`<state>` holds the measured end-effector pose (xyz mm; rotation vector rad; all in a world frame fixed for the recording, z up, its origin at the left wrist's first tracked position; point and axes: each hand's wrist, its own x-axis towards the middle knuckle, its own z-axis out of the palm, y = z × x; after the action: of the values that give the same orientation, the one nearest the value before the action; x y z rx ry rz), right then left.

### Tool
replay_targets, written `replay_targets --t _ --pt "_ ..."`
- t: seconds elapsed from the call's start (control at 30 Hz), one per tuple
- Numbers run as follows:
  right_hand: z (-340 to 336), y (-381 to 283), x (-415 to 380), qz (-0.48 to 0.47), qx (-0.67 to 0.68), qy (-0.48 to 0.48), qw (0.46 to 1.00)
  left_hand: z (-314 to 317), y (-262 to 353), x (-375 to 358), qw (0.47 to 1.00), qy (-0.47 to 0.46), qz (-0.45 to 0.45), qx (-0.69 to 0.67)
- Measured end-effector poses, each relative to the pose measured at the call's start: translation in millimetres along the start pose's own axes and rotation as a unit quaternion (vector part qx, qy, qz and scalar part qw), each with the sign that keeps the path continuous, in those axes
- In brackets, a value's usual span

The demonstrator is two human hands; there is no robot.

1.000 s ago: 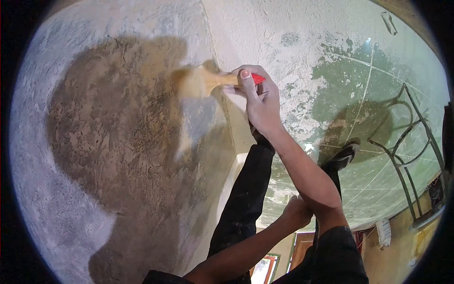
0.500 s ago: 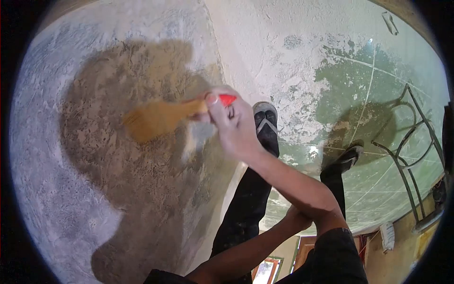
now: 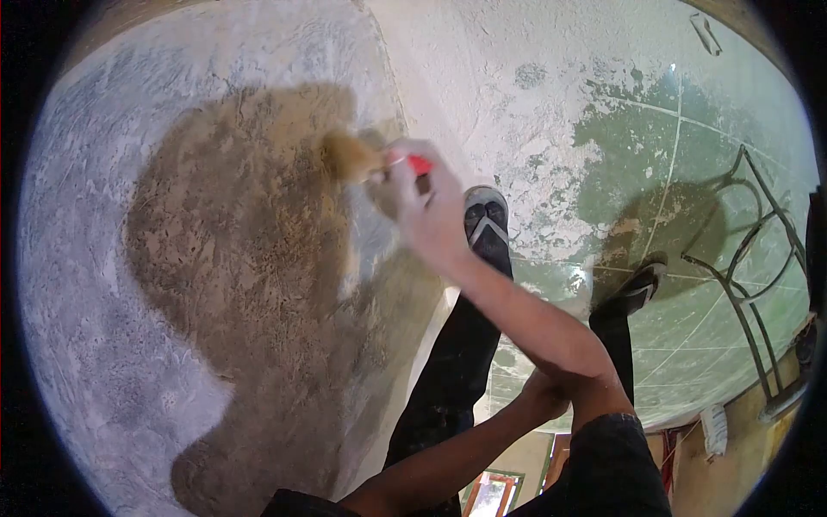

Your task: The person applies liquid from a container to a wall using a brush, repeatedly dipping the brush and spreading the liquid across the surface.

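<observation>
In my right hand [image 3: 431,202] is a paintbrush [image 3: 353,158] with tan bristles and a red part showing by the fingers. My fingers are wrapped round its handle, and the bristles overlap the rough grey wall [image 3: 86,284] on the left, blurred by motion. My left arm crosses in front of my body. At its end my left hand [image 3: 547,396] is tucked against my right elbow, its fingers hidden.
A large shadow falls over the wall. Below lies a green tiled floor [image 3: 706,345] with pale patches, where my feet stand in sandals [image 3: 487,215]. A dark metal frame [image 3: 732,284] stands at the right. A pale crumpled piece [image 3: 705,34] lies at upper right.
The paintbrush has swung up and to the right along the wall, its bristles now closer to my hand's side of the view. My left arm has stayed put.
</observation>
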<state>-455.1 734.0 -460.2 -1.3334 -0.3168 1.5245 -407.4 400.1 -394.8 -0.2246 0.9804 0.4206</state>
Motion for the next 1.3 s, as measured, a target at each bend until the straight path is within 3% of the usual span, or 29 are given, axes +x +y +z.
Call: replay_targets --t 0.03,0.07,0.1,0.13,0.17,0.2,0.23,0.3,0.33,0.4,0.43,0.5,0.57,0.63,0.77,0.8,0.87,0.97,1.03,1.07,1.13,1.17,1.23,1.27,1.3 --pt "2 -19 -14 -0.012 -0.016 -0.039 0.999 -11 -19 -5 1.000 0.001 -0.003 -0.002" --pt "2 -31 -21 -0.010 -0.017 -0.038 0.999 -27 -43 -9 0.997 0.066 -0.036 -0.008" --pt "3 -41 -27 0.001 0.115 -0.057 0.992 -14 -28 -8 0.989 0.133 -0.066 -0.015" --pt "4 -45 -30 0.013 0.246 -0.077 0.966 -2 -11 -10 0.989 0.135 -0.063 -0.017" --pt "4 -38 -30 0.014 0.248 -0.078 0.966 9 7 -14 0.931 0.069 -0.024 0.358" --pt "-1 -21 -28 0.069 0.270 -0.086 0.956 30 39 -10 0.734 -0.009 0.019 0.679" --pt "-7 -1 -24 0.125 0.291 -0.093 0.944 40 54 -3 0.733 -0.008 0.020 0.680" --pt "-28 39 -18 0.180 0.191 -0.050 0.964 50 72 6 0.645 -0.054 -0.081 0.758" --pt "-40 58 -12 0.195 0.120 -0.027 0.973 28 53 6 0.589 -0.101 -0.035 0.801" --pt "-54 123 4 0.091 0.138 0.075 0.983 19 47 6 0.586 -0.095 -0.074 0.801" --pt "-61 143 10 0.092 0.137 0.077 0.983 18 45 6 0.582 -0.090 -0.113 0.800" --pt "-73 166 17 -0.013 -0.023 0.127 0.992 23 52 2 0.571 -0.096 -0.108 0.808" --pt "-67 154 4 -0.018 -0.052 0.120 0.991 29 56 4 0.561 -0.102 -0.100 0.815" --pt "-50 120 -28 -0.007 -0.100 0.006 0.995 32 57 7 0.583 -0.139 -0.167 0.783" --pt "-37 4 -90 0.037 0.155 -0.137 0.978 40 55 -13 0.650 -0.107 -0.105 0.745" --pt "-38 -1 -95 0.037 0.152 -0.138 0.978 38 52 -16 0.681 -0.090 -0.091 0.721" --pt "-40 -6 -104 0.143 0.267 -0.177 0.936 34 40 -22 0.712 -0.072 -0.076 0.694" --pt "-39 33 -92 0.169 0.256 -0.128 0.943 28 28 -21 0.683 -0.034 -0.021 0.729" --pt "-49 96 -78 0.186 0.227 -0.057 0.954 23 36 -12 0.582 -0.096 -0.028 0.807" --pt "-58 119 -69 0.201 0.188 -0.019 0.961 23 42 -10 0.581 -0.095 -0.028 0.808" --pt "-75 152 -50 0.166 0.063 0.051 0.983 36 57 -8 0.513 -0.143 -0.096 0.841" --pt "-80 164 -43 0.168 0.063 0.052 0.982 39 59 -10 0.477 -0.168 -0.129 0.853" --pt "-90 178 -34 0.097 0.033 0.115 0.988 41 56 -11 0.499 -0.152 -0.127 0.843" --pt "-93 181 -36 0.078 -0.109 0.100 0.986 42 55 -11 0.521 -0.135 -0.123 0.834" --pt "-91 184 -44 0.089 -0.068 0.066 0.991 37 52 -11 0.520 -0.138 -0.122 0.834"
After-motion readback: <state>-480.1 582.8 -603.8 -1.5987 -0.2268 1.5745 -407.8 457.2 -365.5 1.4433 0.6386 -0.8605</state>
